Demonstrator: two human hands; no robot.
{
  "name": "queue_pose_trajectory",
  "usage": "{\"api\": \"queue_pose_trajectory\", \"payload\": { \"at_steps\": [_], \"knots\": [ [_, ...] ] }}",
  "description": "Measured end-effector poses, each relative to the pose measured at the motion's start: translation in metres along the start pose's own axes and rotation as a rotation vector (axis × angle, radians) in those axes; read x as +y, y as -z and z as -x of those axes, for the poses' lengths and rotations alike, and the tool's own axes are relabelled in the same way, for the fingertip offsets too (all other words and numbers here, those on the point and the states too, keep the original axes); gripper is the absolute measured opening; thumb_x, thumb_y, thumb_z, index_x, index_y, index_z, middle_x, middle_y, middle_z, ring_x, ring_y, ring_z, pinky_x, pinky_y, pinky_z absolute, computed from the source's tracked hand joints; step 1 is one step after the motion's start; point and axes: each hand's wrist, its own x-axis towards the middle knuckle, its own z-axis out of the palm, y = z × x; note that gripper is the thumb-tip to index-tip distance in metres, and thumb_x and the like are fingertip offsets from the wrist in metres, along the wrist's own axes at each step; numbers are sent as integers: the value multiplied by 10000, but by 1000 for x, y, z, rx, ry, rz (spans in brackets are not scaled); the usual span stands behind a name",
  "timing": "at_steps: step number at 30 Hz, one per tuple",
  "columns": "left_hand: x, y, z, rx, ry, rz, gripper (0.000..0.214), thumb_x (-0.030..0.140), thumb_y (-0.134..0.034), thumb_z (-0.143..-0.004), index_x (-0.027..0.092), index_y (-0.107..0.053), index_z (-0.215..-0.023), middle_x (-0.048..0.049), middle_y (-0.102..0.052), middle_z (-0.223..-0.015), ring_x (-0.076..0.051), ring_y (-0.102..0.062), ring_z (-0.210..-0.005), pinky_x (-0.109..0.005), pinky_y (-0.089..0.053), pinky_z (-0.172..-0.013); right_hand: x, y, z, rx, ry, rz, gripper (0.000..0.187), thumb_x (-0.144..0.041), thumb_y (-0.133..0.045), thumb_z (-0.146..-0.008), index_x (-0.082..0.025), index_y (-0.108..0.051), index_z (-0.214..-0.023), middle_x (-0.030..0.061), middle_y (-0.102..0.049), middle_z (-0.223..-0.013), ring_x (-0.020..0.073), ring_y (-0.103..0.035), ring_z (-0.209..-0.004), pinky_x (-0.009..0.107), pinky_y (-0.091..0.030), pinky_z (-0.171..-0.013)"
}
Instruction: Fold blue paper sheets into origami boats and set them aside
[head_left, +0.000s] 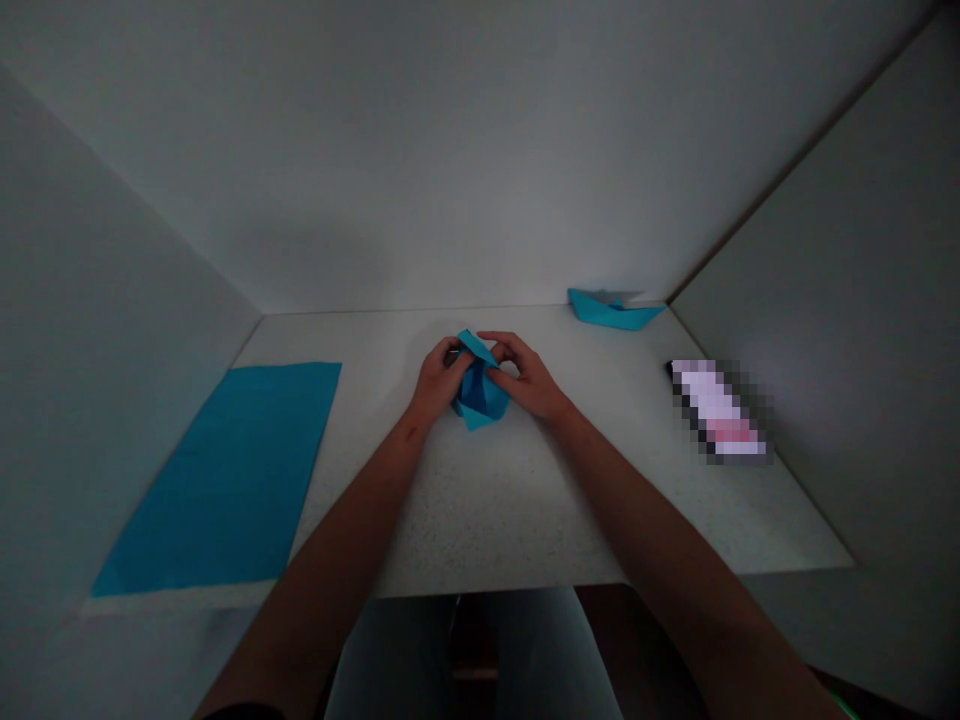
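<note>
Between my two hands is a piece of folded blue paper [480,405], its layers partly spread so that a dark hollow shows in the middle. My left hand [437,380] grips its left side, thumb on the near face and the other fingers curled behind. On the right side, my right hand [529,380] pinches the paper with thumb and fingers, the index finger reaching along the top edge. The fingertips behind the paper are hidden.
A finished-looking blue paper boat [615,312] stands at the back right against the wall. Flat blue paper [225,480] lies on the left of the white table [465,530]. A phone [716,410], pixelated, lies at the right. Walls enclose the back and both sides.
</note>
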Motion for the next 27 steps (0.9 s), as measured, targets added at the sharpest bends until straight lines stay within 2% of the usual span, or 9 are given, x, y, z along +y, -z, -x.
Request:
{"api": "queue_pose_trajectory", "payload": {
  "at_steps": [3,6,12,16,21,24,27],
  "knots": [
    [8,3,-1,-8,87,112,240,408,-822,-857,220,-752,-990,-56,-797,-984,-213,-743,-892,-344,-617,-805,-2,-4,1,41,51,-4,469,-350,-685,-1022,-277,-620,-1481,-10,-631,-910,181,-637,-849,363,-552,-894],
    [14,3,0,-12,96,151,328,385,-889,-756,209,-741,-990,-55,-786,-980,-202,-720,-868,-330,-588,-784,-3,-4,2,61,83,35,454,-324,-687,-1016,-284,-627,-1465,-16,-617,-887,180,-630,-831,358,-560,-867],
    [16,2,1,53,101,122,288,376,-884,-755,215,-697,-903,-19,-735,-859,-174,-670,-774,-307,-534,-726,-9,-5,4,39,135,87,504,-267,-664,-1010,-293,-596,-1508,-30,-607,-865,168,-613,-795,337,-550,-809],
    [16,3,0,-5,108,170,375,358,-938,-692,217,-677,-920,3,-718,-831,-173,-668,-778,-301,-546,-729,-17,-10,5,37,203,96,502,-247,-654,-1017,-304,-588,-1512,-22,-621,-902,171,-631,-823,347,-562,-840],
    [16,-1,1,-89,69,230,380,448,-932,-738,227,-655,-876,4,-711,-817,-179,-683,-803,-309,-573,-753,-20,-11,4,76,222,148,461,-307,-673,-1021,-291,-611,-1477,29,-673,-1005,211,-666,-921,410,-583,-928],
    [17,-2,1,-101,48,273,376,478,-929,-766,228,-687,-908,-40,-777,-912,-204,-731,-870,-339,-602,-814,-16,-7,3,118,190,159,451,-307,-688,-1005,-289,-622,-1451,21,-672,-980,208,-657,-898,403,-580,-900],
    [17,2,0,-62,36,278,345,434,-911,-776,225,-720,-973,-56,-808,-989,-207,-748,-890,-347,-606,-831,-11,-3,2,161,163,146,431,-290,-679,-996,-289,-629,-1424,-8,-649,-906,185,-626,-823,368,-563,-827]
  ]
}}
